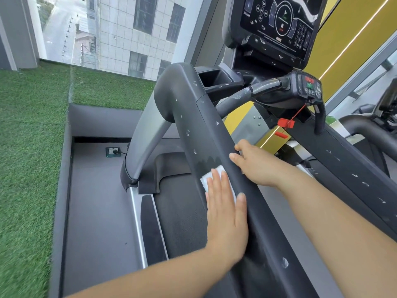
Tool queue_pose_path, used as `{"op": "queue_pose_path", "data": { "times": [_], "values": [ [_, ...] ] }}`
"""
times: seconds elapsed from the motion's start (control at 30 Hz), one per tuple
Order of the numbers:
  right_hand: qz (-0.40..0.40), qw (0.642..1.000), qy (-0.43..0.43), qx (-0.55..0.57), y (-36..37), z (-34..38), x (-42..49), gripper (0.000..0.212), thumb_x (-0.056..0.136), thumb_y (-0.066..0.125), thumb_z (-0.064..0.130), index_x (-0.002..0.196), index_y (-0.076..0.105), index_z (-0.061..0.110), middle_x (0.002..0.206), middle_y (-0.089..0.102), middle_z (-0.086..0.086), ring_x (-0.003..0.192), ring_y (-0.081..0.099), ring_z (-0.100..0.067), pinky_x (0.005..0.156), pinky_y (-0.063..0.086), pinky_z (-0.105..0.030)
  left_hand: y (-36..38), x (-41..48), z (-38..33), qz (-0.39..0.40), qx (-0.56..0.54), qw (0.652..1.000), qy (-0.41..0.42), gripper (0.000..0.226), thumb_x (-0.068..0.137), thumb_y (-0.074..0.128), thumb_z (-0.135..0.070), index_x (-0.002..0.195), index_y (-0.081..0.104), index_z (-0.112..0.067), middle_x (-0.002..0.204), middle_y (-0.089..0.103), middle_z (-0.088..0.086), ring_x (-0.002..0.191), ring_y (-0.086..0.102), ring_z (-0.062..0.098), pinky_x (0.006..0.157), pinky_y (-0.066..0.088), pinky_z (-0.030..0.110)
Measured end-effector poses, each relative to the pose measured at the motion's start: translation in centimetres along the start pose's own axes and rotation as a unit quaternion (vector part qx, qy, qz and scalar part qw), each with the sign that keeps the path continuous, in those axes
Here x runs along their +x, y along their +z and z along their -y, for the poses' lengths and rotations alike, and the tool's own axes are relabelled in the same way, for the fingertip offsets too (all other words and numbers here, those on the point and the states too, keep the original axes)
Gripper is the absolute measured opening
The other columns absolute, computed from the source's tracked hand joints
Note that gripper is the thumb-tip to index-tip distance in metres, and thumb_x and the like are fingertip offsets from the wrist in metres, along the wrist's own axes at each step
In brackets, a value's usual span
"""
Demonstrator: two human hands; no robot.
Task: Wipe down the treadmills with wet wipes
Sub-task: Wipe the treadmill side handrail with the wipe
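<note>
One wet wipe (206, 179) lies on the sloping top of the treadmill's side rail (193, 117), pressed flat under the left hand (227, 218), whose fingers are straight and slightly spread. Only the wipe's upper corner shows. The right hand (257, 166) rests at the rail's opposite edge, fingertips on top; whether it clasps the rail cannot be told. Risk: the rail top is narrow with rounded edges, so a stroke drifting sideways could roll the wipe off onto the belt (180, 211) below. Droplets (188, 132) dot the unwiped rail above. Upward the rail runs unobstructed to its bend; the console (279, 24) stands well beyond.
</note>
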State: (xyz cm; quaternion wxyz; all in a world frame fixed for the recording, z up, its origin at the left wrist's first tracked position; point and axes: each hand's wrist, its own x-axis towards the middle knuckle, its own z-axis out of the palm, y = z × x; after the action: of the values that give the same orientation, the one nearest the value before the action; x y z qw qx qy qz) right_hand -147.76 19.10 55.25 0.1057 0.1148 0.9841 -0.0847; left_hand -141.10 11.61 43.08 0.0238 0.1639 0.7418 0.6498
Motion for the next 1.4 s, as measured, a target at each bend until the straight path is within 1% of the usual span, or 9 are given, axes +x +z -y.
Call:
{"op": "queue_pose_path", "data": {
  "times": [0.1,0.23,0.4,0.57,0.63,0.93,1.1,1.27,1.4],
  "values": [
    [-0.004,1.0,-0.003,-0.009,0.1,0.0,0.0,0.044,0.102,0.032,0.04,0.138,0.031,0.014,0.137,0.046,-0.006,0.114,0.05,-0.024,0.089,0.041,-0.035,0.2,-0.6,0.3,-0.007,0.009,1.0,0.004,0.076,0.076,-0.011,-0.078,0.137,-0.026,-0.036,0.149,-0.033,-0.021,0.132,-0.034,-0.008,0.109,-0.021,0.015],
    [-0.014,1.0,-0.006,-0.014,0.3,0.0,0.1,0.045,0.102,0.033,0.038,0.139,0.032,0.013,0.144,0.041,-0.006,0.126,0.044,-0.025,0.095,0.037,-0.033,-0.6,4.3,-0.2,-0.025,-0.027,0.999,-0.037,0.053,0.102,0.017,-0.04,0.143,-0.017,-0.031,0.151,-0.021,-0.019,0.131,-0.028,-0.009,0.114,-0.015,0.02],
    [-0.017,1.0,-0.012,-0.018,0.3,0.0,0.1,0.046,0.102,0.035,0.039,0.139,0.032,0.013,0.144,0.041,-0.005,0.126,0.044,-0.024,0.095,0.038,-0.033,-1.2,5.5,0.0,-0.039,-0.053,0.997,-0.042,0.054,0.103,0.019,-0.036,0.147,-0.013,-0.03,0.153,-0.017,-0.02,0.128,-0.029,-0.012,0.108,-0.015,0.014],
    [-0.024,1.0,0.013,-0.007,-1.1,0.5,0.9,0.043,0.096,0.044,0.048,0.126,0.043,0.016,0.107,0.061,0.0,0.08,0.064,-0.02,0.078,0.053,-0.038,-0.8,2.4,0.7,-0.004,-0.069,0.998,-0.013,0.052,0.103,0.018,-0.032,0.138,-0.021,-0.036,0.146,-0.028,-0.026,0.124,-0.037,-0.015,0.105,-0.019,0.01],
    [-0.057,0.998,0.008,-0.011,-1.7,1.0,1.7,0.051,0.094,0.047,0.051,0.131,0.039,0.019,0.112,0.06,-0.002,0.071,0.062,-0.02,0.072,0.051,-0.033,-1.4,4.5,0.6,-0.007,-0.085,0.996,-0.035,0.054,0.104,0.018,-0.032,0.144,-0.018,-0.03,0.145,-0.023,-0.026,0.124,-0.035,-0.013,0.108,-0.016,0.015],
    [-0.055,0.993,0.003,-0.102,-0.8,3.0,4.3,0.05,0.094,0.05,0.047,0.126,0.043,0.009,0.123,0.055,-0.009,0.112,0.053,-0.029,0.088,0.045,-0.038,-0.9,2.9,1.5,-0.021,-0.127,0.991,-0.041,0.05,0.104,0.016,-0.03,0.139,-0.019,-0.036,0.141,-0.029,-0.031,0.124,-0.036,-0.016,0.108,-0.014,0.012],
    [-0.059,0.989,0.001,-0.134,-0.5,3.2,4.5,0.051,0.096,0.047,0.046,0.129,0.041,0.007,0.128,0.051,-0.013,0.115,0.051,-0.032,0.088,0.043,-0.039,-1.0,7.5,3.8,-0.075,-0.068,0.987,-0.123,0.06,0.098,0.014,-0.029,0.149,0.012,0.003,0.159,0.0,0.013,0.146,-0.006,0.021,0.11,-0.005,0.015],
    [-0.053,0.987,-0.003,-0.153,-0.3,3.1,4.6,0.051,0.098,0.043,0.046,0.129,0.039,0.007,0.128,0.049,-0.013,0.114,0.05,-0.033,0.083,0.04,-0.037,-0.8,3.2,2.2,-0.049,-0.201,0.971,-0.117,0.046,0.104,0.011,-0.037,0.144,-0.012,-0.035,0.143,-0.019,-0.037,0.132,-0.023,-0.014,0.105,-0.008,0.009],
    [-0.055,0.986,-0.003,-0.157,-0.4,3.1,4.6,0.049,0.098,0.043,0.045,0.127,0.039,0.007,0.126,0.049,-0.013,0.112,0.05,-0.033,0.08,0.039,-0.037,-2.0,6.2,2.8,-0.044,-0.241,0.956,-0.163,0.051,0.103,0.014,-0.041,0.148,-0.009,-0.038,0.145,-0.016,-0.035,0.135,-0.019,-0.012,0.115,-0.006,0.023]
  ]
}}
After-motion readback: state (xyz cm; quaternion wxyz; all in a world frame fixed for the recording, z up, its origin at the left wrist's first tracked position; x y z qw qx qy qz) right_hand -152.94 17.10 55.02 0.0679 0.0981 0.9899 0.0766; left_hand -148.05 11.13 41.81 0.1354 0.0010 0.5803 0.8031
